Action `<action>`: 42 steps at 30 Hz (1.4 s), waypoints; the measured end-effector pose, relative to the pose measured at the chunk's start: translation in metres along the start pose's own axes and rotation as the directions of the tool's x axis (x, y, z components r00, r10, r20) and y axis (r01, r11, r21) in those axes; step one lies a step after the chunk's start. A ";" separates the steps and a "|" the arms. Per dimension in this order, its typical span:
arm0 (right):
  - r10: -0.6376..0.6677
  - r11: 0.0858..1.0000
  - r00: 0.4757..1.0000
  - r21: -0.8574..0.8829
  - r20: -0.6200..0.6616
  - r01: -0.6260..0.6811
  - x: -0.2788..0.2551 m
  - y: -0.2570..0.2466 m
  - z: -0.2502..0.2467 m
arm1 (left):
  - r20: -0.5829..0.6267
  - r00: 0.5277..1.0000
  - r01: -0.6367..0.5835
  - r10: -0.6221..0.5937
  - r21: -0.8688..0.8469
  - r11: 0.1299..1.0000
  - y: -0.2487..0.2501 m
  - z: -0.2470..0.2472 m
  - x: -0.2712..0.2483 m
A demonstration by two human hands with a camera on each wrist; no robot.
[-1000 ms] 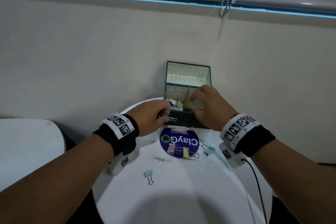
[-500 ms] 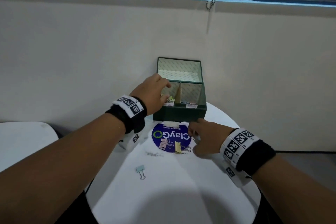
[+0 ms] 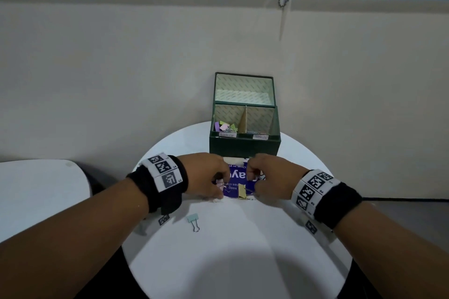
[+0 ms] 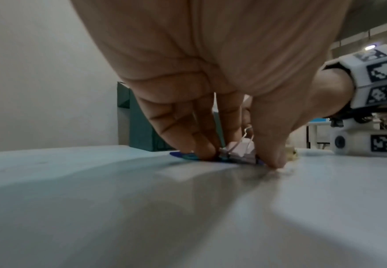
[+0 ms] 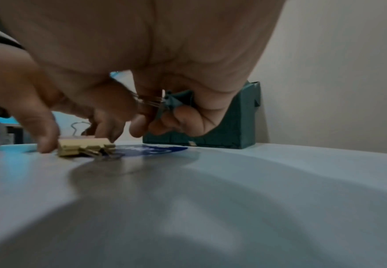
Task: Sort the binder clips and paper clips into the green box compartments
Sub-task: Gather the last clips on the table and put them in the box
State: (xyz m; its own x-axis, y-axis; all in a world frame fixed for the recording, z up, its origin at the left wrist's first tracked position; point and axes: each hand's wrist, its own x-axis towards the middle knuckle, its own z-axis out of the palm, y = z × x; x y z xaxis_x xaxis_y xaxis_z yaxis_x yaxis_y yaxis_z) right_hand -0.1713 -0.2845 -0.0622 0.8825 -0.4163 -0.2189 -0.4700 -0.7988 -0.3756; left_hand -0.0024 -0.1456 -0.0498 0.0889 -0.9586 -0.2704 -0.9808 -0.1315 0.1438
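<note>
The green box (image 3: 244,148) stands open at the table's far edge, with coloured binder clips (image 3: 224,127) in its left compartment and paper clips (image 3: 255,132) in its right. My left hand (image 3: 220,189) is down on the blue sticker (image 3: 237,175), where its fingers and thumb pinch a pink binder clip (image 4: 240,150). My right hand (image 3: 252,187) keeps a teal binder clip (image 5: 171,103) in its curled fingers. Its thumb and forefinger touch a yellow binder clip (image 5: 82,145) (image 3: 241,191). A mint binder clip (image 3: 193,219) lies loose nearer to me.
The round white table (image 3: 243,262) ends close behind the box at a beige wall. A second white table (image 3: 36,189) sits to the left. A few small paper clips (image 3: 215,200) lie by my left thumb.
My left hand came down from the box's left compartment to the pink clip on the sticker. My right hand took the teal clip off the table and moved to the yellow one.
</note>
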 end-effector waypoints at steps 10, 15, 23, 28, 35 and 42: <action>-0.085 0.996 0.996 -0.018 -0.019 0.084 -0.003 -0.006 0.011 | 0.004 0.997 0.082 -0.083 -0.187 0.979 -0.028 -0.017 -0.039; -0.151 0.987 0.983 0.043 -0.104 0.156 -0.001 -0.005 0.004 | 0.179 0.984 0.039 -0.009 -0.167 0.985 -0.018 -0.010 -0.063; -0.135 0.989 0.973 0.028 -0.186 0.143 0.001 -0.003 0.003 | 0.083 0.991 -0.112 0.106 0.062 0.992 -0.017 0.017 -0.059; -0.141 0.988 0.963 0.023 -0.229 0.150 0.003 0.000 0.005 | 0.072 0.980 -0.192 0.187 0.065 0.979 -0.015 -0.006 -0.043; -0.136 0.989 0.959 0.014 -0.250 0.144 0.001 -0.001 0.003 | -0.454 0.885 0.043 -0.101 -0.136 0.990 -0.022 -0.092 0.033; -0.112 0.991 0.944 0.034 -0.311 0.129 -0.002 -0.002 0.001 | -0.473 0.847 0.181 -0.244 -0.175 0.968 -0.012 -0.088 0.061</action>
State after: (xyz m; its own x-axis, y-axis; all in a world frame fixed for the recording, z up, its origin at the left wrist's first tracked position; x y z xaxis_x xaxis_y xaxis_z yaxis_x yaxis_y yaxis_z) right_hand -0.1719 -0.2813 -0.0618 0.8911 -0.4387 0.1156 -0.3529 -0.8305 -0.4309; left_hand 0.0305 -0.2245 0.0154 0.3965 -0.8990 0.1860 -0.9027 -0.3449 0.2572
